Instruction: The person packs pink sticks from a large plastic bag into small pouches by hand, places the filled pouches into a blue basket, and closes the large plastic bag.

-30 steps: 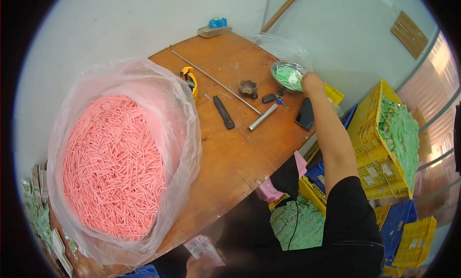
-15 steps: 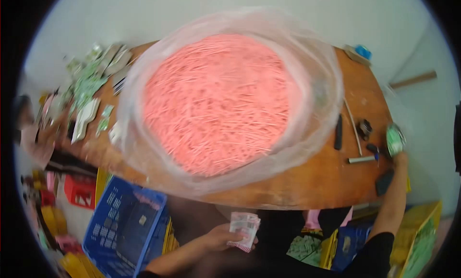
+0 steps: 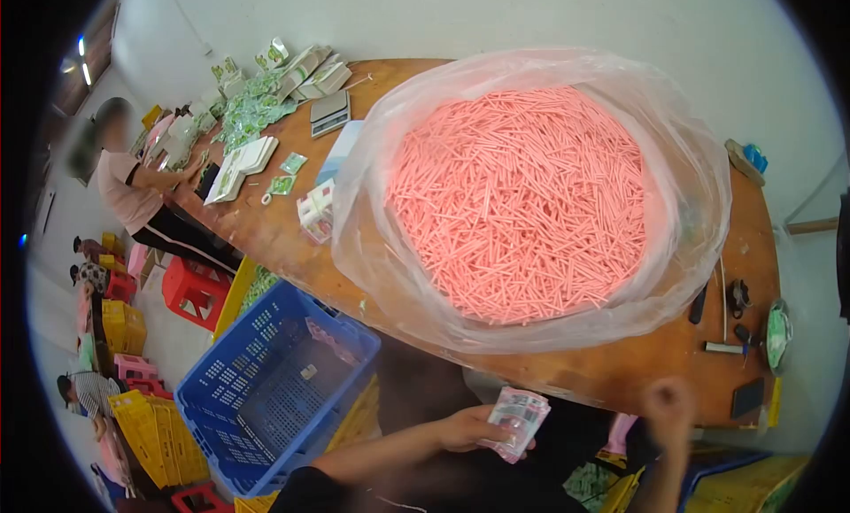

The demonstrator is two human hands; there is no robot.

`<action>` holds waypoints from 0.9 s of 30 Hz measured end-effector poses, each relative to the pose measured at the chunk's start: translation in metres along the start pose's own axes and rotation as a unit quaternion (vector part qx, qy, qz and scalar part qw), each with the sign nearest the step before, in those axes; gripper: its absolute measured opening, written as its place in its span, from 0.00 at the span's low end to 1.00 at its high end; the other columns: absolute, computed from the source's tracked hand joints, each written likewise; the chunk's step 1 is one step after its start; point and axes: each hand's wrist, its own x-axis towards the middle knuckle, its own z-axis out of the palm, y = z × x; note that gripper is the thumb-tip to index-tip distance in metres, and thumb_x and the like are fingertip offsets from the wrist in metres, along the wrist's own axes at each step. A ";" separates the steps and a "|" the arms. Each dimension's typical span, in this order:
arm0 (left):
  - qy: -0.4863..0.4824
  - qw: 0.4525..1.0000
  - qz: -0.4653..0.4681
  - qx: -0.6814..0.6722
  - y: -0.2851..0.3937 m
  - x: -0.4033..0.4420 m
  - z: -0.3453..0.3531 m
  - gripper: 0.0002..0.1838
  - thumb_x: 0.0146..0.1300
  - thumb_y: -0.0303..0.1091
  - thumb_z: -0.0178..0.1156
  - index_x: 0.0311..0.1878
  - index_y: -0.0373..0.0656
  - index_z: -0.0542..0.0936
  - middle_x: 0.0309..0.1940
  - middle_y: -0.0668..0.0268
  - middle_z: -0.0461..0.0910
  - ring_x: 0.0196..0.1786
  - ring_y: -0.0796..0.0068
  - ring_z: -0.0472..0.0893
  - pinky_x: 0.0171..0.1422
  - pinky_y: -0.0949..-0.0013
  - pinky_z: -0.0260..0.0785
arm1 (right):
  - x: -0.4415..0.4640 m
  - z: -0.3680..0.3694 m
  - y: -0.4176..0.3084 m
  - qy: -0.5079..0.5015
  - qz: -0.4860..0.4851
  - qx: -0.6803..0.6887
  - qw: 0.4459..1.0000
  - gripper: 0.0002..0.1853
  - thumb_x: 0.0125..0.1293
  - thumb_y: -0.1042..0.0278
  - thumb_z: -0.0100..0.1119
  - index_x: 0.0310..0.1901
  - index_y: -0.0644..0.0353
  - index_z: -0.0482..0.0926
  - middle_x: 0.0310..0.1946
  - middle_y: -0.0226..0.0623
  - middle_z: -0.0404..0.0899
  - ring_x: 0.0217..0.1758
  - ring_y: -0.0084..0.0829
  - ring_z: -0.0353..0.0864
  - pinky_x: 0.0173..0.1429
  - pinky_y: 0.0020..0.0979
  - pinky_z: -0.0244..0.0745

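Note:
My left hand [image 3: 466,430] is closed around a small stack of pink-and-white printed packets [image 3: 519,419], held low in front of the table edge. My right hand [image 3: 668,408] is raised over the table's right front edge, and motion blur hides how its fingers are set. Right of it, a round metal dish [image 3: 779,336] holds green-and-white material. A large clear plastic bag [image 3: 699,203], its mouth spread wide, stands on the wooden table full of thin pink sticks [image 3: 522,203].
A blue crate [image 3: 257,371] stands below the table at left. Green packets [image 3: 252,115], a scale [image 3: 331,113] and a packet bundle [image 3: 316,208] lie on the left side. A hammer-like tool [image 3: 726,347] lies at right. Another person [image 3: 133,190] works at the far left.
My right hand has left the metal dish and moved left toward my body. My left hand still holds the packets. The view has turned left, showing more of the room.

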 end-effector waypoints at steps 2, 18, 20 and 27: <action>-0.008 1.000 -0.006 0.008 0.003 0.002 -0.003 0.24 0.71 0.34 0.59 0.66 0.35 0.68 0.56 0.53 0.79 0.56 0.62 0.81 0.62 0.60 0.74 | -0.023 0.071 -0.032 -0.105 -0.071 -0.046 0.991 0.04 0.55 0.74 0.67 0.28 0.60 0.81 0.25 0.33 0.80 0.27 0.23 0.79 0.33 0.25 0.75; -0.039 0.999 0.008 -0.034 0.022 -0.057 -0.034 0.25 0.70 0.30 0.57 0.68 0.34 0.67 0.54 0.49 0.79 0.55 0.56 0.83 0.61 0.55 0.75 | -0.038 0.181 -0.053 -0.278 0.103 0.125 0.947 0.05 0.62 0.70 0.65 0.33 0.61 0.80 0.23 0.24 0.78 0.24 0.18 0.73 0.31 0.25 0.70; -0.074 0.996 -0.016 -0.042 0.031 -0.065 -0.026 0.25 0.69 0.31 0.59 0.66 0.34 0.68 0.53 0.50 0.80 0.55 0.57 0.82 0.61 0.57 0.75 | -0.028 0.185 -0.051 -0.292 0.121 0.175 0.932 0.05 0.68 0.69 0.60 0.35 0.60 0.79 0.29 0.23 0.77 0.30 0.14 0.71 0.35 0.22 0.69; -0.181 0.968 -0.146 0.099 0.096 -0.081 -0.014 0.24 0.67 0.29 0.59 0.64 0.29 0.70 0.51 0.49 0.81 0.55 0.56 0.82 0.60 0.57 0.75 | -0.008 0.163 -0.077 -0.318 0.099 0.735 0.590 0.09 0.75 0.64 0.52 0.38 0.59 0.75 0.30 0.29 0.73 0.31 0.22 0.71 0.35 0.25 0.67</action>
